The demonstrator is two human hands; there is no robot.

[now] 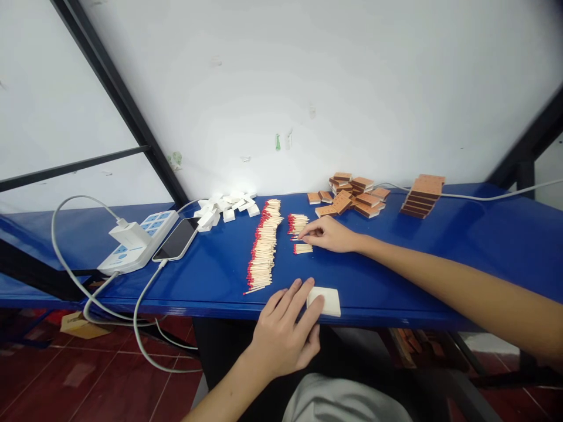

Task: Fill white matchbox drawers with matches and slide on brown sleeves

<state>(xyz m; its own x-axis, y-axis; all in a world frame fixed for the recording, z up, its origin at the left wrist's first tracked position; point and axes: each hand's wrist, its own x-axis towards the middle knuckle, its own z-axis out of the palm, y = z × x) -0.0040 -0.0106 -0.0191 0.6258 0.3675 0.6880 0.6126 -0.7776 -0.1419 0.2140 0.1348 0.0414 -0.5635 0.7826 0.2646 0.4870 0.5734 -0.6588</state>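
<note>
Pale wall, marked with small scuffs and green flecks, behind a glossy blue table (396,281); from where I stand, the stock lists as follows. Item: one long row of red-tipped matches (263,249), running from near the front edge toward the wall, each stick lying roughly crosswise, heads left. Item: two short match groups (302,249) just right of that row, likewise heads left, bare ends toward the right hand (301,237). That hand is the nearer one to them, coming in from the right, thumb and forefinger drawn close together at the gap between the groups; whether sticks are pinched there, I cannot tell. Item: one flat white piece (332,300) at the front edge, nearer the person than the short groups and slightly to their right; the left hand (288,325) lies at its left side, fingers parted, one fingertip resting on it. Farther back: a heap of white pieces (226,206), loose brown matchboxes (352,196) and a leaning brown stack (423,196). At far left: a phone (176,240), cabled, beside a power strip (156,225) bearing a white charger (131,235).
</note>
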